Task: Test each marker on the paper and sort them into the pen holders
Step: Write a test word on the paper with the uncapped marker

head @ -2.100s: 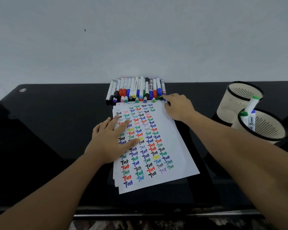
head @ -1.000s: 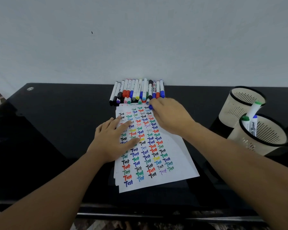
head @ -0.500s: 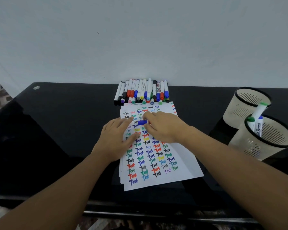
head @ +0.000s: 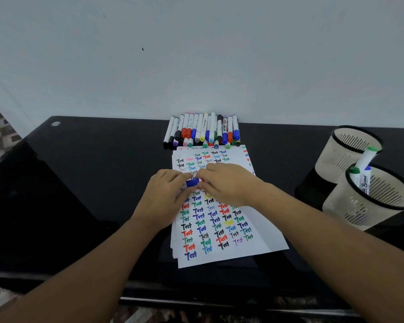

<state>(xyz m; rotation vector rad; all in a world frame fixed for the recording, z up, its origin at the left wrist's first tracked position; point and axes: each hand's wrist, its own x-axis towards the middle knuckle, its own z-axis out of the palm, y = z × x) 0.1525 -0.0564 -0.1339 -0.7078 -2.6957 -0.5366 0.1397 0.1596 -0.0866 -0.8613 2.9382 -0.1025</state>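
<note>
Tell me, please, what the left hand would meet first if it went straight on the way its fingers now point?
Probably the right hand, just across the blue marker that both hands hold; depth is unclear.

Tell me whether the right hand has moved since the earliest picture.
Yes. The right hand came back from the marker row toward the person, over the paper, meeting the left hand.

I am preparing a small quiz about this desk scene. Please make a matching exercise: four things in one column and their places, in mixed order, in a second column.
Things
1. blue marker
2. row of markers
3. near pen holder
4. paper

Places
A. at the table's far edge, by the wall
B. under both hands
C. between the left hand and right hand
D. at the right, holding three markers

Pairs: 1-C, 2-A, 3-D, 4-B
</note>
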